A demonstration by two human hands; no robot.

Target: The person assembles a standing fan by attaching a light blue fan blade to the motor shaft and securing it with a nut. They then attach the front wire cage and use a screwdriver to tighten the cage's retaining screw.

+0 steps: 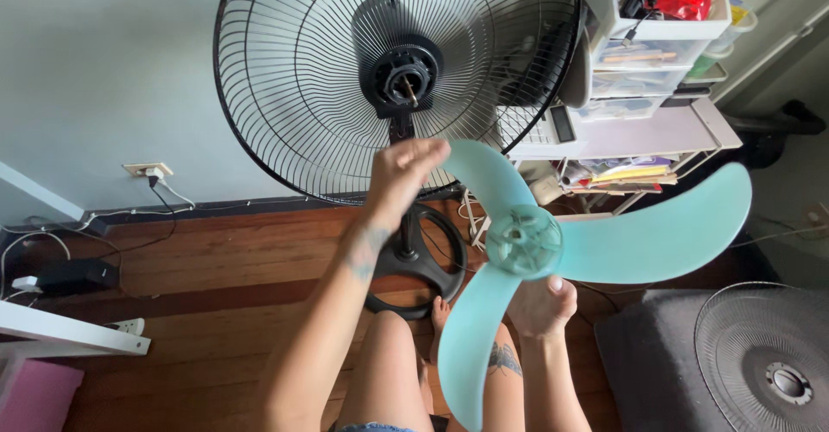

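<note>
From the head camera, nearest the lens are the person's bare knees [393,371] at the bottom edge, with both forearms rising from them. The right hand [541,304] sits under the hub of a pale turquoise three-bladed fan blade [524,241], its fingers [560,285] curled up behind the hub and holding it; the thumb tip shows just at the hub's lower right. One blade hangs down between the forearms, one sweeps out to the right, and one points up and left. The left hand [404,175] is raised beside that upper blade, blurred, with its fingers loosely bent and touching or just at the blade's edge; whether they actually grip it cannot be told.

Behind the hands stands a pedestal fan [397,78] with its front cover off: the black wire rear guard [259,95] is open to view, and the bare motor spindle [409,88] points toward the camera from the black housing. The blade is held below and to the right of that spindle, apart from it. The fan's round black base [419,263] rests on the wooden floor [216,268].

At lower right a grey wire front guard [764,358] lies flat on a dark cushion [643,354]. A white rack of plastic drawers [643,47] stands at upper right. On the left, a wall socket [147,170] with a plug and cables sits low on the pale wall.
</note>
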